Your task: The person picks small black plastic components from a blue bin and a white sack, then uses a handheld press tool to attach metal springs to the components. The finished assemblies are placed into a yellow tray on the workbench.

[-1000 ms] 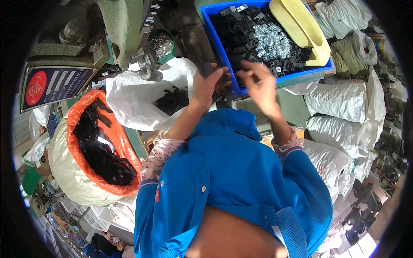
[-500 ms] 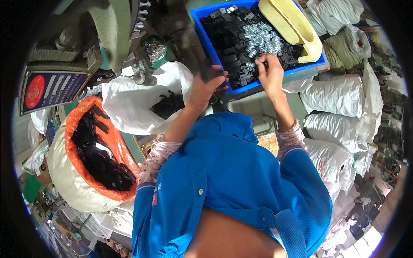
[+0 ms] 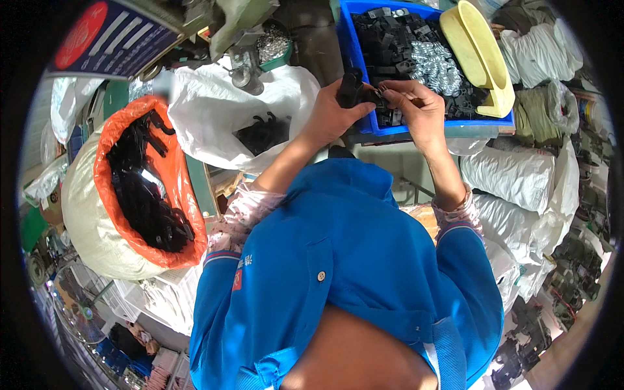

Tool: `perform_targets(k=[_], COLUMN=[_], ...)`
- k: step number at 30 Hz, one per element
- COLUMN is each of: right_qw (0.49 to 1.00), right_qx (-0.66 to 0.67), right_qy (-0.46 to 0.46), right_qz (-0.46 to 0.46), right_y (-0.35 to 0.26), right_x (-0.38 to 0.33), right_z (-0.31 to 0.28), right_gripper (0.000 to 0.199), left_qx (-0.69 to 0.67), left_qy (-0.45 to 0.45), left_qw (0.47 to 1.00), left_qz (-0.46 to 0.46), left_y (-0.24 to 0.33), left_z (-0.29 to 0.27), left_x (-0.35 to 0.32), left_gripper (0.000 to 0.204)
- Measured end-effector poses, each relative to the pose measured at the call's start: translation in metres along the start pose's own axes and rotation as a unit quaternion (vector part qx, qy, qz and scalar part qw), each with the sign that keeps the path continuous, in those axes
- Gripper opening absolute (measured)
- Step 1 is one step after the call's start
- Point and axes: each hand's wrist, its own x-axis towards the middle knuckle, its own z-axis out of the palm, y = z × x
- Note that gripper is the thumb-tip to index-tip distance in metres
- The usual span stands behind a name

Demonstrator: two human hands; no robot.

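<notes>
Head view: our left hand (image 3: 331, 117) is curled round a black part (image 3: 350, 91) at the upper middle of the frame, just beside the lower left corner of the blue tray (image 3: 481, 122). The part's long axis runs roughly up and down the frame, its upper end clear of our fingers. Our right hand (image 3: 422, 114) is drawn into a pinch — thumb and fingertips nearly together — on what looks like a metal piece (image 3: 382, 93), too small for us to make out its shape. That pinch lies just right of the black part, about level with its middle, so the line between them runs sideways, across the part's long axis; whether the two touch, we cannot tell. Left is the nearer hand to the part, gripping it — right is nearer to the silver coils (image 3: 435, 68), which lie up and to the right in the tray.
</notes>
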Motion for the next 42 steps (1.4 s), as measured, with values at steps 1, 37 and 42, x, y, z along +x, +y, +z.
perform_targets(k=[1, 37, 42], right_qw=[1.0, 0.968, 0.947], right_qx=[-0.014, 0.112, 0.182], right_qy=[-0.004, -0.212, -0.231], right_qz=[0.0, 0.069, 0.129], right_y=[0.0, 0.018, 0.017], right_x=[0.0, 0.006, 0.021], right_z=[0.003, 0.108, 0.121], right_gripper=[0.01, 0.035, 0.034], left_qx=[0.004, -0.033, 0.072], left_qy=[0.004, 0.276, 0.272], left_qw=[1.0, 0.961, 0.957], left_qz=[0.003, 0.011, 0.069], left_y=[0.0, 0.01, 0.009], left_z=[-0.002, -0.065, -0.094], left_x=[-0.001, -0.069, -0.08], left_gripper=[0.028, 0.024, 0.013])
